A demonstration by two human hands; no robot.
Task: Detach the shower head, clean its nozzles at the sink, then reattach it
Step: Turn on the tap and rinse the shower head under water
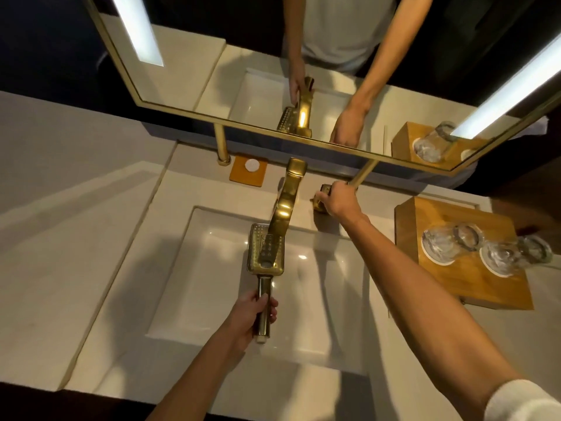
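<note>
A gold shower head (264,252) with a square nozzle face is held over the white sink basin (315,299), nozzles facing up, right under the spout of the gold faucet (287,202). My left hand (253,314) grips its handle from below. My right hand (338,200) reaches to the back of the counter and grips the gold tap handle (321,192) beside the faucet. No water is visible from the spout.
A wooden tray (455,268) with two upturned glasses (449,243) stands right of the sink. An orange coaster with a white disc (249,171) lies behind the basin. A gold-framed mirror (273,129) hangs above on gold posts. The pale counter (76,253) stretches left.
</note>
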